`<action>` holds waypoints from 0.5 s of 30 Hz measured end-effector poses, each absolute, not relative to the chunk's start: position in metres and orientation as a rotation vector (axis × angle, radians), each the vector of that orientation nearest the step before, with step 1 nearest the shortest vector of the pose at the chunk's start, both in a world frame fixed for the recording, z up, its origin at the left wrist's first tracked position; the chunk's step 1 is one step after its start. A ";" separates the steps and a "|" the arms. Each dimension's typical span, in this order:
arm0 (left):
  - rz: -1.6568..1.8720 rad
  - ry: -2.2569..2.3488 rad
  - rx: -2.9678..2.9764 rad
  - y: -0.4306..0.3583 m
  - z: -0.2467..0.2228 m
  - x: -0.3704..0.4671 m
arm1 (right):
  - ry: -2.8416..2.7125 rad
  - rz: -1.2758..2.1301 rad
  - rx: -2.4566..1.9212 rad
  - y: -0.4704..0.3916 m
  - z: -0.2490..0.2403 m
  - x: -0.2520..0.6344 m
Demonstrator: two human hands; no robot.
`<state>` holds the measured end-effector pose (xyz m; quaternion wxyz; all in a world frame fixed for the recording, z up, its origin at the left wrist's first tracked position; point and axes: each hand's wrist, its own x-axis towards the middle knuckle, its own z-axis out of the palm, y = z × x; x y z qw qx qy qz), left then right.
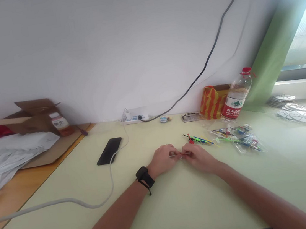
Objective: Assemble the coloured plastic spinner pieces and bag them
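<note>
My left hand [164, 159] and my right hand [199, 156] meet over the pale table [173, 208], fingertips pinched close together. Between them shows a small, thin whitish piece [180, 156], too small for me to name. Both hands are closed on it, and the fingers hide most of it. A black watch [144, 176] is on my left wrist. Just beyond my right hand lie several thin coloured plastic sticks [200, 139], in green, blue, yellow, red and black. Farther right are clear plastic bags [248, 141] with similar coloured parts inside.
A black phone [109, 151] lies on the left, with a white cable [94, 206] crossing beside it. By the wall are a power strip [135, 119], a large water bottle [237, 95] and a red-yellow bag [209, 102]. A cardboard box [41, 122] stands far left; stacked discs [295, 113] sit right.
</note>
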<state>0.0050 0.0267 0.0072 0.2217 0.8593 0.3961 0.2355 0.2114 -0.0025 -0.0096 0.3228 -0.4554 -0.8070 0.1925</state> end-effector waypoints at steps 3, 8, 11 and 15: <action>0.651 1.112 2.391 0.026 0.008 0.005 | -2.119 0.511 -1.202 -0.002 -0.010 0.211; 0.602 1.106 2.401 0.025 0.011 0.005 | -2.109 0.514 -1.198 -0.001 -0.013 0.211; 0.581 1.113 2.405 0.025 0.013 0.005 | -2.105 0.523 -1.206 0.000 -0.013 0.211; 0.615 1.104 2.423 0.027 0.010 0.006 | -2.103 0.512 -1.210 -0.001 -0.012 0.211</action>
